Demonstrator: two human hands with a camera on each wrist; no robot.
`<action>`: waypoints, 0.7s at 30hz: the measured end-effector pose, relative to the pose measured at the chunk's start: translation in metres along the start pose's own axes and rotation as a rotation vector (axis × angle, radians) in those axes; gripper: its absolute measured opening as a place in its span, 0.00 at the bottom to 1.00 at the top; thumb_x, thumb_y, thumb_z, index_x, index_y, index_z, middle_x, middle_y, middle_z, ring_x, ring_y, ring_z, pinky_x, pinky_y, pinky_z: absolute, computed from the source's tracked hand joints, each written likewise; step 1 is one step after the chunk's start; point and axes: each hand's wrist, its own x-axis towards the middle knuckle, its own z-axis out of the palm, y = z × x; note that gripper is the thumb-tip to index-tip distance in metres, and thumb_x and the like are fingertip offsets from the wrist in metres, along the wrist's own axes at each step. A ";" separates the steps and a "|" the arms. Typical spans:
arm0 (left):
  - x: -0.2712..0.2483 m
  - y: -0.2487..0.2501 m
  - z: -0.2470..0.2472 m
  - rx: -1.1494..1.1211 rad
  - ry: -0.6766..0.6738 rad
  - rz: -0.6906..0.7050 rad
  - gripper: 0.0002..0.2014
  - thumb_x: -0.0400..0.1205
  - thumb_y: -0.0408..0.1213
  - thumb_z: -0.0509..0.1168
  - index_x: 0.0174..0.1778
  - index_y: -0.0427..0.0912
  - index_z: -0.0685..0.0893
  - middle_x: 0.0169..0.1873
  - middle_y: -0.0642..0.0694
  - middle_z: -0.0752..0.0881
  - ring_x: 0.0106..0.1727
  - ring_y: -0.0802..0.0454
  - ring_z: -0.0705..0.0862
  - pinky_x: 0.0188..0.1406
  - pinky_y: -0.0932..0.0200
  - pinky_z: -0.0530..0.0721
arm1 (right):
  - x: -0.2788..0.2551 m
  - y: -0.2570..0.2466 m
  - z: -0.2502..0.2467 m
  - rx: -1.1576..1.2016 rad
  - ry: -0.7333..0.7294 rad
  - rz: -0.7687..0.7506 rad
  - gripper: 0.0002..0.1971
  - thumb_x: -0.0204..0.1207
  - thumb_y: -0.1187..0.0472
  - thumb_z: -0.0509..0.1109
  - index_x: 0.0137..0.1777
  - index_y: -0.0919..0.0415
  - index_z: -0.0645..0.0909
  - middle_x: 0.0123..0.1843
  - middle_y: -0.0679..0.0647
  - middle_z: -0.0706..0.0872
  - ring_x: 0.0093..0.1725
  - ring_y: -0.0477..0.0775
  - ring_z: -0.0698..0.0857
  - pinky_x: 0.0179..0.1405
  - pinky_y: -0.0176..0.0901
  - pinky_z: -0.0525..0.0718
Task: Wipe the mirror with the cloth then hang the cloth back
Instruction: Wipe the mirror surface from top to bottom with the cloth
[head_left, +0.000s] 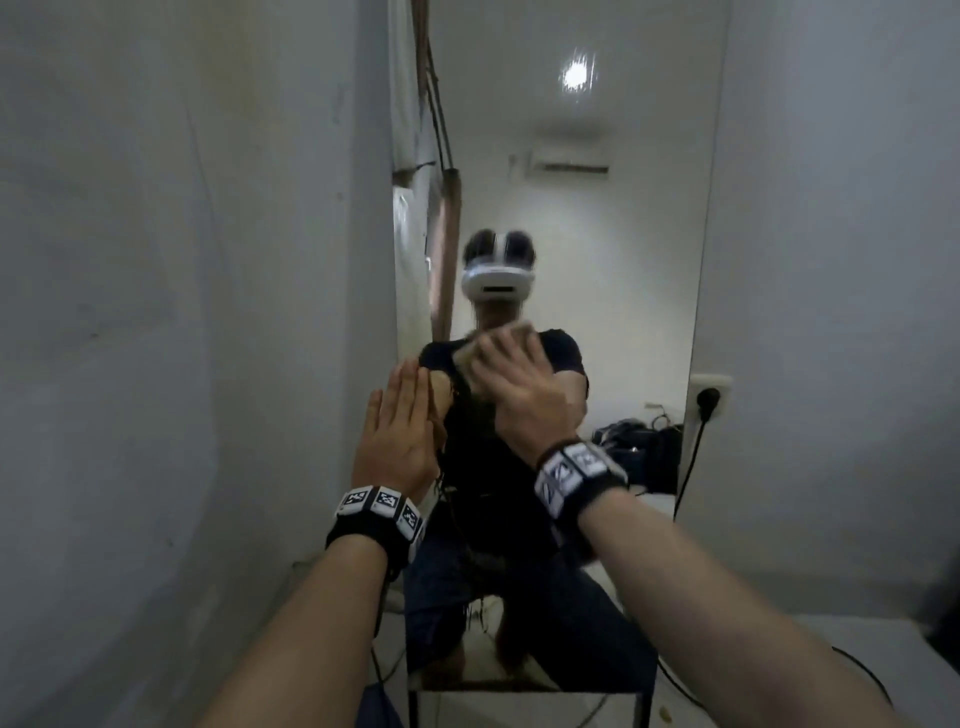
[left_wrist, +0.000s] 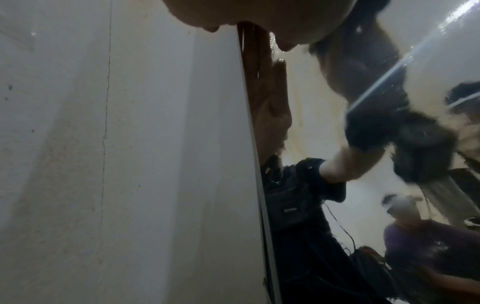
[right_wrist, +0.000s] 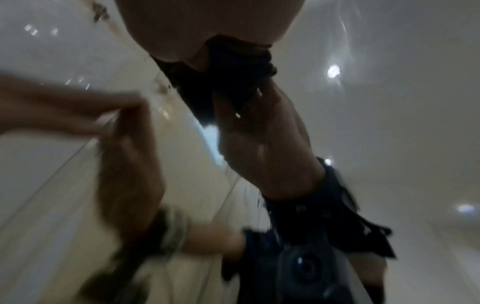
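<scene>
**mopguy:** Against the wall stands one tall mirror (head_left: 582, 218), and both hands are on it. The right hand (head_left: 514, 384) is pressed to the glass near the middle of the mirror, fingers wrapped over one bunched cloth (head_left: 519, 332). From the head camera the cloth looks tan and a bit blurred.

**tilefan:** What about the other hand?

**mopguy:** The left hand (head_left: 397, 431) is flat, fingers straight and together, lying on the mirror's left edge where glass meets wall. It holds nothing. The left wrist camera shows the same: fingers (left_wrist: 182, 12) laid along that edge, with their reflection just under them.

**tilefan:** Anything else near the mirror?

**mopguy:** One wall socket (head_left: 710, 397) just right of the mirror's right edge, with one black plug in it and a cable hanging down. Two wristbands with black-and-white markers, one per wrist. In the right wrist view the cloth (right_wrist: 228, 67) reads as dark, tucked under the palm against the glass, too blurred for more.
</scene>
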 end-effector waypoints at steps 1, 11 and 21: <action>0.000 -0.001 0.000 -0.007 -0.001 0.005 0.30 0.84 0.38 0.45 0.84 0.34 0.56 0.85 0.40 0.54 0.85 0.44 0.54 0.83 0.41 0.58 | -0.032 -0.008 0.009 0.029 -0.007 -0.019 0.21 0.74 0.68 0.59 0.63 0.60 0.85 0.70 0.57 0.81 0.75 0.60 0.74 0.76 0.67 0.65; -0.003 0.001 0.000 0.033 -0.012 -0.005 0.31 0.84 0.37 0.50 0.84 0.34 0.55 0.85 0.38 0.51 0.86 0.42 0.52 0.83 0.42 0.56 | -0.183 -0.047 0.025 0.067 -0.385 -0.128 0.14 0.67 0.59 0.73 0.54 0.50 0.88 0.65 0.47 0.86 0.69 0.50 0.80 0.79 0.50 0.60; -0.008 0.005 -0.005 0.002 -0.033 -0.017 0.32 0.83 0.43 0.47 0.84 0.34 0.53 0.85 0.38 0.51 0.86 0.42 0.52 0.83 0.41 0.57 | 0.056 -0.012 -0.067 0.234 0.240 0.141 0.18 0.72 0.73 0.63 0.59 0.61 0.85 0.55 0.57 0.88 0.53 0.59 0.85 0.57 0.51 0.83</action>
